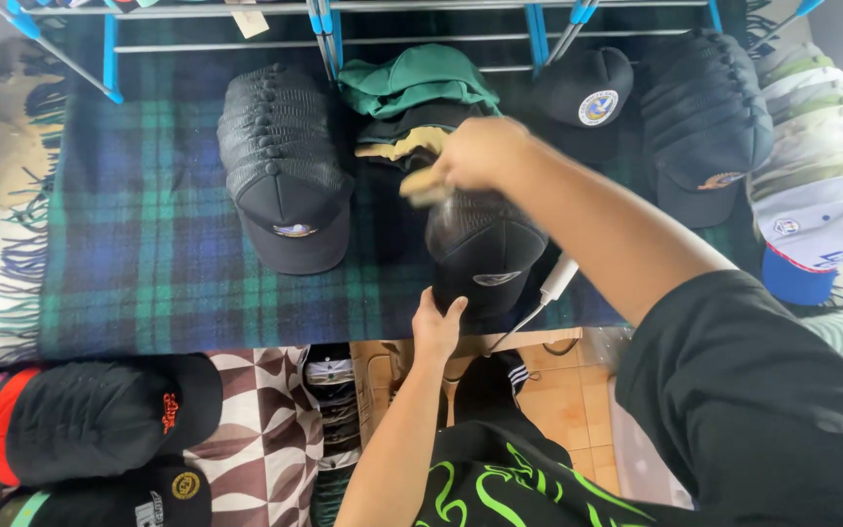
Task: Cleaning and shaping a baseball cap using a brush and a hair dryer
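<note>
**Straightening the stack of black caps on the plaid blanket**

So from where I'm standing, the person's working on the black cap stack (485,249) sitting in the middle of the blue-green plaid blanket (148,244). The left hand (436,327) is at the near edge, fingers curled up against the front of the brim, thumb sticking up. It looks like a light pinch or brace on the brim, not a full grab. The right hand (470,156) reaches across over the back of the stack and it's blurred, so I honestly can't tell if it's closed on anything; something tan shows at the fingers, which could be part of the tan cap (407,146) in the pile under the green cap (421,83).

If it were me: I'd keep that left hand steady on the brim so the nested caps don't slide, and press down on the crown evenly from the back rather than from one side. I'd also mind the white cable (548,288) lying just beside the brim on the right, since it looks easy to snag. There's a neat second black stack (285,161) to the left for reference.
</note>
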